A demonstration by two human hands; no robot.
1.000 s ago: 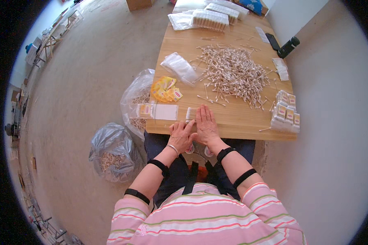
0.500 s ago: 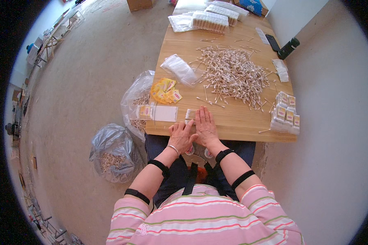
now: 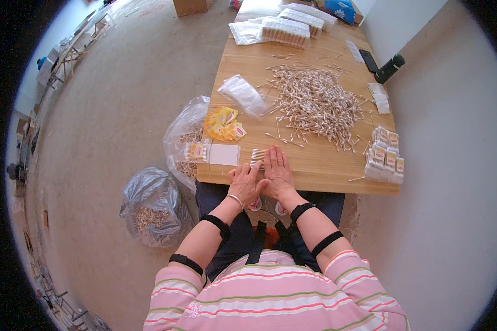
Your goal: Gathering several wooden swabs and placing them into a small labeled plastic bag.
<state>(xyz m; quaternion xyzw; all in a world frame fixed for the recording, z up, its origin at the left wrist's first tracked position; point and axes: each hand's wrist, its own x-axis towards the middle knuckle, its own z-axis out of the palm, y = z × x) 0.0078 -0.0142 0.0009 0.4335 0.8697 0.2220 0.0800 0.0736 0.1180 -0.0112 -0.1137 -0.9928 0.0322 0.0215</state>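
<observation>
Half-bent left fingers [image 3: 253, 171] and straight right fingers [image 3: 274, 159] touch cotton swabs [image 3: 258, 154].

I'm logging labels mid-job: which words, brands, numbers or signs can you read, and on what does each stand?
No text is legible; print or marks show on these:
Loose yellow cards: red marks, lettering too small to read.
Single swab pack on the left: yellow label with a red mark, too small to read.
Stacked swab packs on the right: similar labels, too small to read.
Striped shirt: pink emblem, no readable lettering.
</observation>
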